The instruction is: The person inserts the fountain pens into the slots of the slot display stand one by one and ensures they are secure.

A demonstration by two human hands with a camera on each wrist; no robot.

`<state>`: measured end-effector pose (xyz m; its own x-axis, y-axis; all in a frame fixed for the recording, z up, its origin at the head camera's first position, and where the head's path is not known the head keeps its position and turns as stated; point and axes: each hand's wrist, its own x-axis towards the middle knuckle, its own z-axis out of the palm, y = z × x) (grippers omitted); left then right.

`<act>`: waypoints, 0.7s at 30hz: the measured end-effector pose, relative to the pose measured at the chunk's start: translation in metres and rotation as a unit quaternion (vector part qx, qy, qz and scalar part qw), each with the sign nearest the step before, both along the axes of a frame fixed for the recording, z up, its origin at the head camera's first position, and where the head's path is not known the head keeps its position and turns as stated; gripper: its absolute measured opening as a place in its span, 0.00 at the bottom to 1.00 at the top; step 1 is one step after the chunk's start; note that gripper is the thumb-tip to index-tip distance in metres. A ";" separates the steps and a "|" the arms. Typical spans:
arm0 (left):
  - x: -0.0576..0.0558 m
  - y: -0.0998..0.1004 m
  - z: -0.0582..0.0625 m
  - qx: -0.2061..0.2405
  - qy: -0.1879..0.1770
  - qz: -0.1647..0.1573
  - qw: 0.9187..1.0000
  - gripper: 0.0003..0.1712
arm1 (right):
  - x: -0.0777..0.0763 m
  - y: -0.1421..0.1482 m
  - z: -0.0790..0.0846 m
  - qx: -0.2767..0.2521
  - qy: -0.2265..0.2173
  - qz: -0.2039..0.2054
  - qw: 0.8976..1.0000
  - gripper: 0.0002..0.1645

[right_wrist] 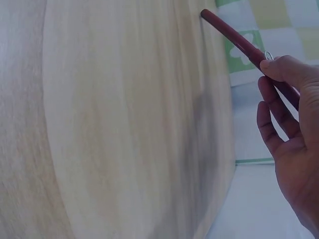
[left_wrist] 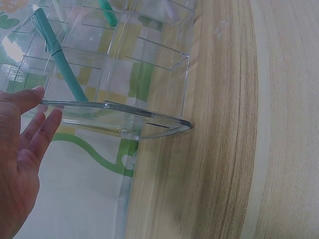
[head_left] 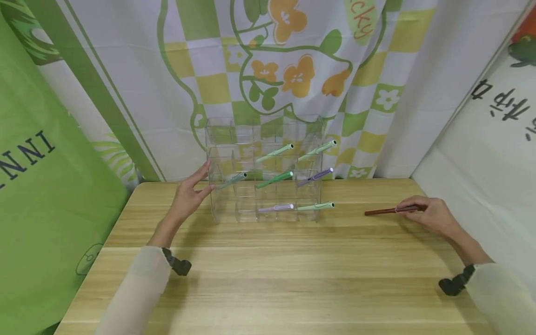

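Note:
A clear divided rack [head_left: 247,216] stands upright at the back of the table, with several pens slanting out of its compartments. At its left side wall, my left hand [head_left: 187,197] holds the front edge, thumb at the rim and fingers along the outer face. Nearest that hand is a teal pen [left_wrist: 60,59] in a middle-row compartment. Right of the rack, my right hand [head_left: 433,215] pinches a dark red pen [right_wrist: 234,37] between thumb and fingers near its clip. The pen's free end points left, toward the rack, above the table.
Pale green pens [head_left: 320,150], a green pen [head_left: 274,179], a dark purple pen [head_left: 316,177] and a lilac pen [head_left: 276,208] sit in the rack. A patterned curtain [head_left: 217,88] hangs right behind it. The wooden table [head_left: 284,274] extends toward me.

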<state>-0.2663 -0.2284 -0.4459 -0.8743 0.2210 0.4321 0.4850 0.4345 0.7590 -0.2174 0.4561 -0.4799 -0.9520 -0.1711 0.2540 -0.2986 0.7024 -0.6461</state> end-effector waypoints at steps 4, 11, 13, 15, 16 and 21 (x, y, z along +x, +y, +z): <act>-0.001 0.001 -0.001 -0.004 0.003 0.005 1.000 0.44 | 0.001 -0.006 0.004 -0.017 0.008 0.003 1.000 0.10; -0.001 0.000 -0.001 -0.004 0.008 0.003 1.000 0.43 | 0.004 -0.017 0.019 -0.046 0.032 0.010 0.998 0.09; -0.001 0.000 -0.001 -0.002 0.007 0.001 1.000 0.43 | 0.005 -0.020 0.023 -0.052 0.039 0.016 0.998 0.09; -0.001 0.000 -0.001 0.001 0.007 -0.003 1.000 0.43 | 0.006 -0.024 0.028 -0.058 0.044 0.019 0.997 0.09; -0.001 0.000 -0.001 0.002 0.008 -0.004 1.000 0.43 | 0.006 -0.025 0.030 -0.059 0.046 0.020 0.997 0.09; -0.001 -0.001 -0.002 0.003 0.010 -0.007 1.000 0.42 | 0.011 -0.032 0.042 -0.057 0.057 0.021 0.997 0.11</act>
<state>-0.2675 -0.2291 -0.4475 -0.8623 0.2302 0.4510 0.5060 0.4241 0.7511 -0.2064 0.4239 -0.4378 -0.9083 -0.1735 0.3807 -0.4022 0.6125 -0.6805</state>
